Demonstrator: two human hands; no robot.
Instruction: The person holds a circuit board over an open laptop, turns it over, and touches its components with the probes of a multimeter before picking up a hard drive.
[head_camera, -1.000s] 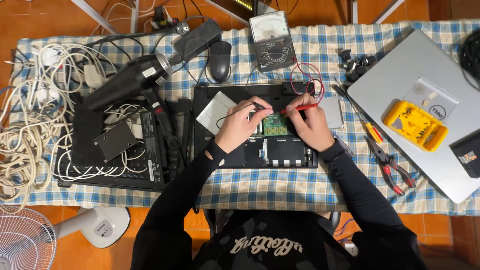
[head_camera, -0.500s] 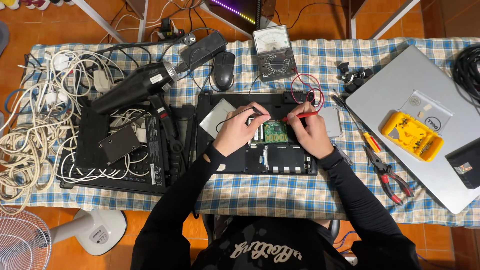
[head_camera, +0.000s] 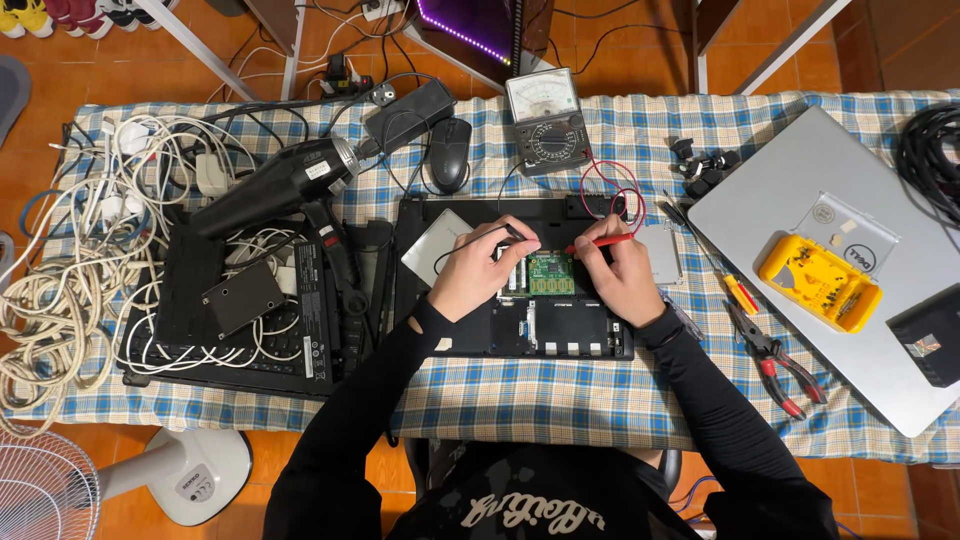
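Circuit board: small green board (head_camera: 549, 272) set in the opened black laptop base (head_camera: 520, 325), at table centre.
Left hand: left hand (head_camera: 478, 275) pinches the black probe (head_camera: 513, 232), tip at the board's 11 o'clock corner.
Right hand: right hand (head_camera: 617, 278) grips the red probe (head_camera: 598, 241), tip at the board's 1 o'clock corner.
Meter: analog multimeter (head_camera: 546, 122) at 12 o'clock, red and black leads looping down.
Surface: blue checked tablecloth (head_camera: 560, 400) over a table, on an orange tile floor (head_camera: 60, 90).
Surroundings: black hair dryer (head_camera: 280, 185) at 10 o'clock; pliers (head_camera: 775, 360) and silver laptop (head_camera: 860, 250) at 3 o'clock.
Hard to see: probe tips on the board are too small to judge; fan (head_camera: 45, 490) is cut off at 8 o'clock.
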